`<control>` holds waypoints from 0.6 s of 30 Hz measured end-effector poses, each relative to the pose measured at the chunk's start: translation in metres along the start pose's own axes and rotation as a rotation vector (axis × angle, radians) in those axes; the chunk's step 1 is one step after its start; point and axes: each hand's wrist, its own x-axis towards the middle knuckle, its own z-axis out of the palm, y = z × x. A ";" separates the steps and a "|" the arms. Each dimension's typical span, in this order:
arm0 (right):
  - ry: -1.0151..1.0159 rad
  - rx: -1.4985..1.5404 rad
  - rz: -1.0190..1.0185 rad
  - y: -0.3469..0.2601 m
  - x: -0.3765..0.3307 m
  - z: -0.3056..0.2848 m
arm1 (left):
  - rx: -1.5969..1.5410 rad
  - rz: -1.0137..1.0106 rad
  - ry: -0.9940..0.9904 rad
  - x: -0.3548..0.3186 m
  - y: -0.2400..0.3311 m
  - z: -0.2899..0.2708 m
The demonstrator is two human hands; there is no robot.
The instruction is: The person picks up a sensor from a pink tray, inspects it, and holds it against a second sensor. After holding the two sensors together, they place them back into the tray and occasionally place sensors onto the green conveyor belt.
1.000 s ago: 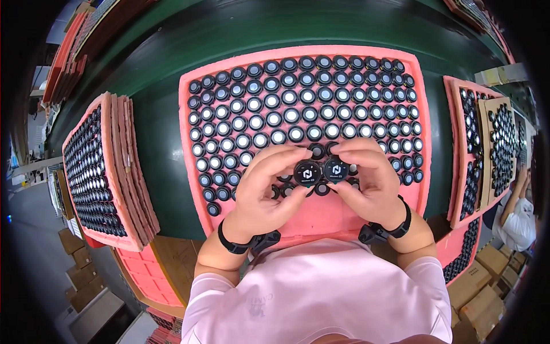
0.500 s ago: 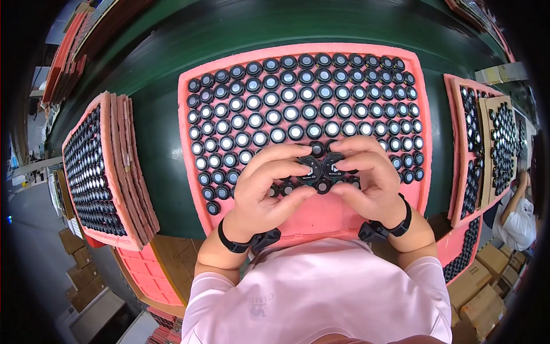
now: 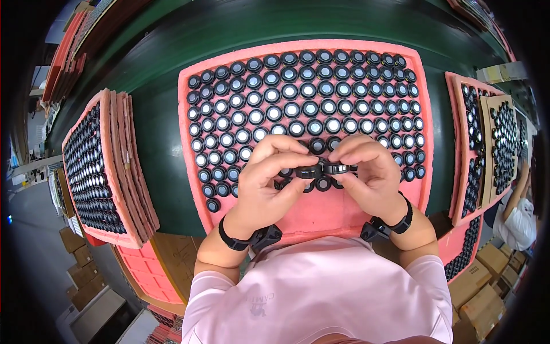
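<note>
Head view: left hand (image 3: pixel 264 182) pinching a small black round cap (image 3: pixel 307 171) betw thumb & fingertips, held edge-on. Right hand (image 3: pixel 366 175) gripping a second black cap (image 3: pixel 336 168) same way, fingers closed tight on it. Both caps touching side by side, just above near rows of the pink foam tray (image 3: pixel 321 211), approx centre frame. Tray packed w/ rows of like black caps w/ pale centres (image 3: pixel 298 109), resting on green tabletop (image 3: pixel 163 149). Black wristbands on both wrists. Stacked pink trays (image 3: pixel 106 166) far left; more trays (image 3: pixel 487 137) right.
</note>
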 end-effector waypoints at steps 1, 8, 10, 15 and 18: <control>-0.002 0.001 0.000 0.000 0.000 0.000 | -0.034 -0.011 -0.024 -0.002 -0.003 -0.001; 0.052 -0.132 0.103 -0.005 -0.004 0.004 | -0.404 -0.098 0.037 0.000 0.002 0.009; 0.039 -0.147 0.083 -0.005 -0.003 0.003 | -0.391 -0.099 0.042 0.000 0.003 0.010; -0.024 -0.194 0.002 -0.005 -0.001 -0.002 | -0.309 -0.048 0.058 0.000 0.005 0.011; -0.038 -0.196 -0.008 -0.007 0.000 -0.002 | -0.039 0.013 0.064 -0.002 0.007 0.009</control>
